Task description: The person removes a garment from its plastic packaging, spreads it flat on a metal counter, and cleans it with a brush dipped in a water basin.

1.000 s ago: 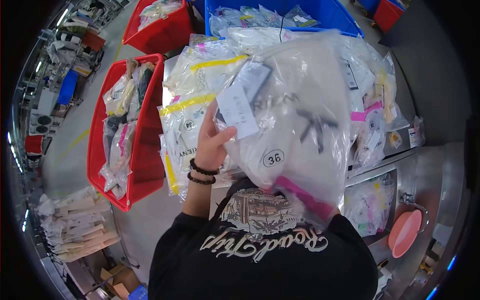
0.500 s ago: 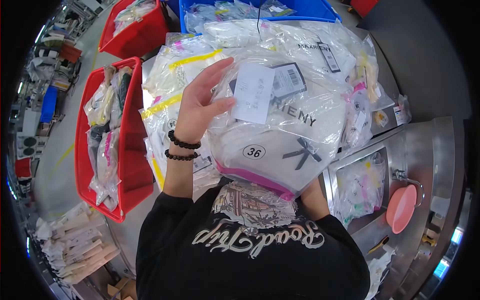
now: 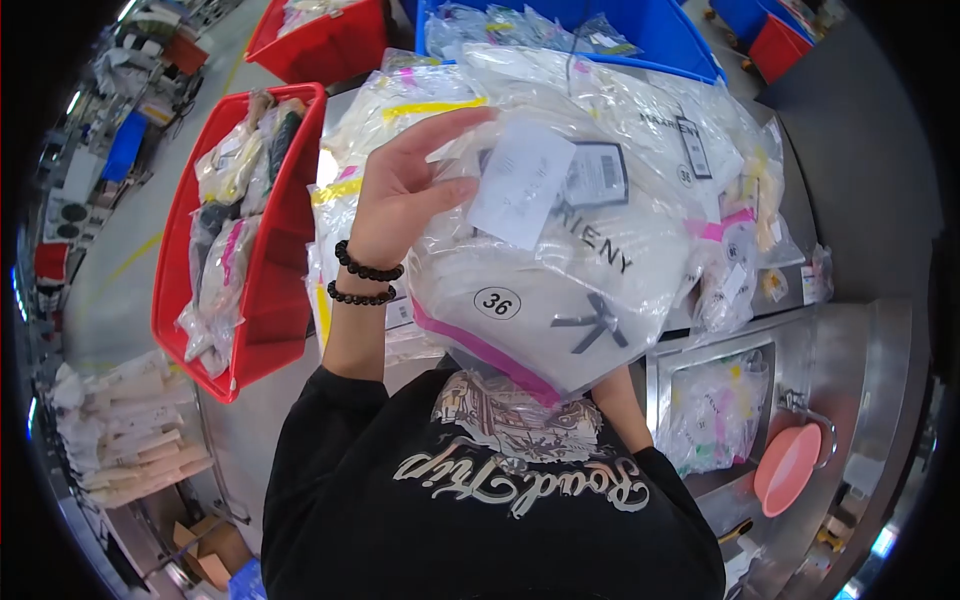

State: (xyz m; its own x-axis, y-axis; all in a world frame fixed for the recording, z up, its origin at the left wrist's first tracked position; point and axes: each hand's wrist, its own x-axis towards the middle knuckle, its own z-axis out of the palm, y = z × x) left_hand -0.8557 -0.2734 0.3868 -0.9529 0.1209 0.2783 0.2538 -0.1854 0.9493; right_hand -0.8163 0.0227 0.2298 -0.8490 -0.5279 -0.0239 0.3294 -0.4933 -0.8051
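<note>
In front of my chest is a clear plastic garment bag (image 3: 640, 300) with a pale folded garment, a "36" mark, a magenta strip and a dark grey bow. A white handwritten paper slip (image 3: 520, 185) lies tilted over the bag's upper part, partly covering a barcode label (image 3: 603, 172). My left hand (image 3: 415, 185), with two dark beaded bracelets at the wrist, is closed with its thumb at the slip's left edge; its index finger reaches upward. My right forearm (image 3: 622, 405) goes under the bag, which hides my right hand and its fingers.
More bagged garments (image 3: 400, 100) are heaped on the table beyond. Red bins (image 3: 275, 300) stand at the left, and a blue bin (image 3: 660, 62) at the back. On the right are a metal sink (image 3: 655, 375) with bagged items, a faucet (image 3: 795, 402) and a pink basin (image 3: 790, 470).
The slip has turned clockwise and shifted right, pivoting near my left thumb. The bag has tilted slightly, and my view has shifted.
</note>
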